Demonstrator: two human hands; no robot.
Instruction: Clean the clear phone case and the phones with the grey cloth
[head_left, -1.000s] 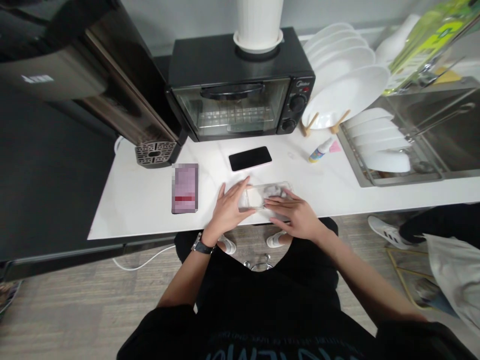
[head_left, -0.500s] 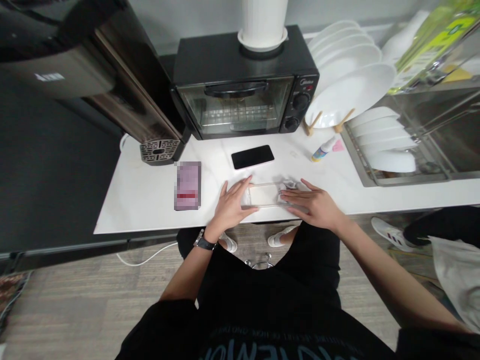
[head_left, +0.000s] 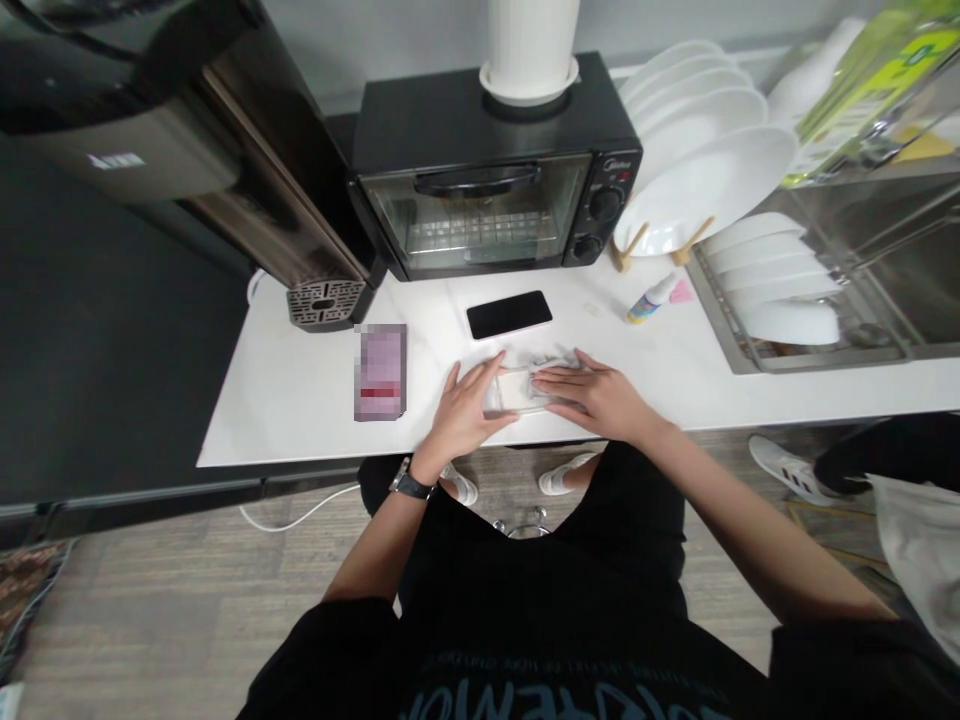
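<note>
A clear phone case (head_left: 516,391) lies flat on the white counter. My left hand (head_left: 466,408) grips its left end, with the thumb along the near edge and the fingers at the far edge. My right hand (head_left: 592,398) presses a crumpled whitish wipe (head_left: 551,364) down on the case, fingers close together over it. The right end of the case is hidden beneath this hand. Just beyond the case rests a black-screened phone (head_left: 509,315).
A pixelated purple item (head_left: 381,372) lies to the left. Behind stand a toaster oven (head_left: 480,215) and a drinks dispenser (head_left: 330,303). A small spray bottle (head_left: 651,299) lies at right, near racked plates (head_left: 709,195) and a sink (head_left: 739,345). Another person's shoe (head_left: 787,468) shows at right.
My right hand has slid left along the case with the wipe, toward the middle. The left hand keeps its place on the case. The view has shifted slightly.
</note>
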